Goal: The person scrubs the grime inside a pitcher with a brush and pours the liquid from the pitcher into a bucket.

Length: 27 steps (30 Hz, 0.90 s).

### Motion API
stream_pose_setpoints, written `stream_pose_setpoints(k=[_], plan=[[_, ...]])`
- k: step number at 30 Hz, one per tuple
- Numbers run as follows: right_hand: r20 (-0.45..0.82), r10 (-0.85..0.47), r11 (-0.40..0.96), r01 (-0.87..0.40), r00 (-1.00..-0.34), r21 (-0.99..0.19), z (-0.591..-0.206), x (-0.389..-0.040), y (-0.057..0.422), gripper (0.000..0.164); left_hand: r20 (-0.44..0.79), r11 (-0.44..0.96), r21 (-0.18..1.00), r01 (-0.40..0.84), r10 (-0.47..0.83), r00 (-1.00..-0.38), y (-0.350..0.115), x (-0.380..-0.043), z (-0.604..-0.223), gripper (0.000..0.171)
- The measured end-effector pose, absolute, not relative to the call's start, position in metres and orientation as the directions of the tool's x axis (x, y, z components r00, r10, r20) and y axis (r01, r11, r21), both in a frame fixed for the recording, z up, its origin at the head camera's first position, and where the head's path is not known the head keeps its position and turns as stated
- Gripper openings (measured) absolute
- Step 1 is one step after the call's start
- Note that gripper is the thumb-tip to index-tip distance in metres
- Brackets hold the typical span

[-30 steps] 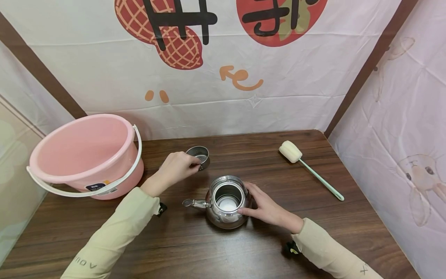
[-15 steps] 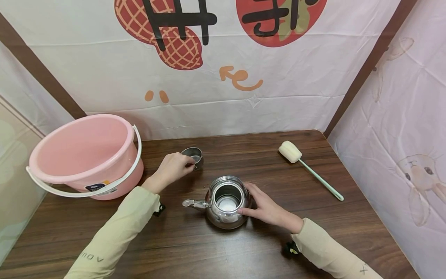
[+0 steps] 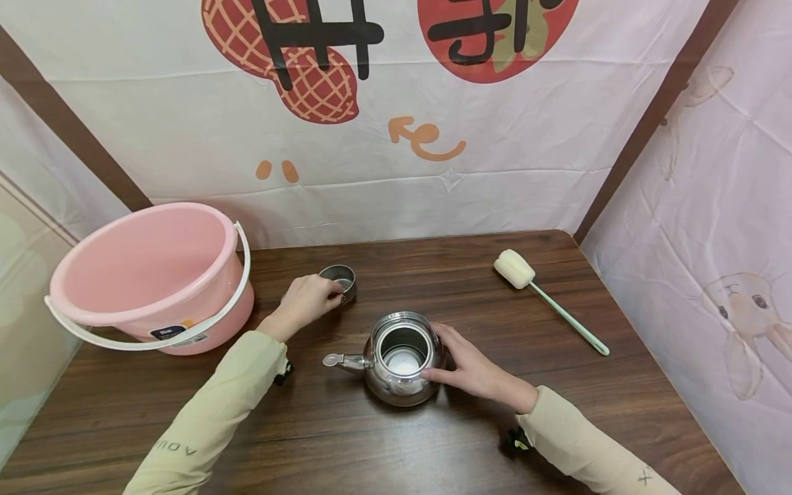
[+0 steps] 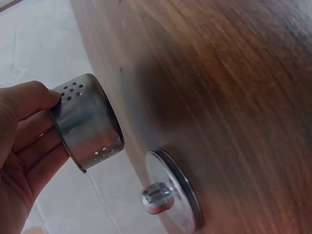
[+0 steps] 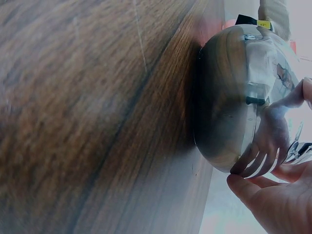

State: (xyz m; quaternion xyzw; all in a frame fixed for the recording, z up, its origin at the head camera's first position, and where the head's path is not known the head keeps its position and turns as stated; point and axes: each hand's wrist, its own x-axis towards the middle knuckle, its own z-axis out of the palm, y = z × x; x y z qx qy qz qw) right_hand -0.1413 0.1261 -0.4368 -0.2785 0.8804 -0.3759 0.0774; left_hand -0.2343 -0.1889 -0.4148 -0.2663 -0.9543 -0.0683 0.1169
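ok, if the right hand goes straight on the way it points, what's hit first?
The shiny, round steel kettle: the right hand touches its side, so there's no gap to cross; pushing on would likely slide it.

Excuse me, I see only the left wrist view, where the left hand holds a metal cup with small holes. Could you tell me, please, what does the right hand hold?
Observer: The right hand holds a metal kettle.
Operator: Thank you. Is this kettle closed with a lid?
Observer: No, its top is open.
Operator: And is there some big object on the person's left side?
Observer: Yes, a pink bucket stands there.
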Motion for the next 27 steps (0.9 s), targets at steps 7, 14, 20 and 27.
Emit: stream_pose_setpoints(k=[7,14,20,27], plan=[[0.078,-0.552,0.556,-0.435,-0.831,-0.708,-0.435,-0.141,0.125,0.079,0.234,0.854,0.072,0.515,0.488,-0.841,-0.191,-0.239,-0.423,0.008],[0.066,-0.539,0.566,-0.42,-0.839,-0.71,-0.435,-0.14,0.125,0.081,0.224,0.853,0.068,0.517,0.492,-0.841,-0.192,-0.242,-0.43,0.008],[0.071,-0.54,0.566,-0.424,-0.838,-0.707,-0.436,-0.141,0.125,0.081,0.221,0.85,0.059,0.523,0.5,-0.837,-0.191,-0.242,-0.432,0.007],[0.068,-0.543,0.563,-0.423,-0.837,-0.71,-0.437,-0.141,0.126,0.081,0.204,0.853,0.056,0.519,0.499,-0.842,-0.188,-0.243,-0.431,0.011]])
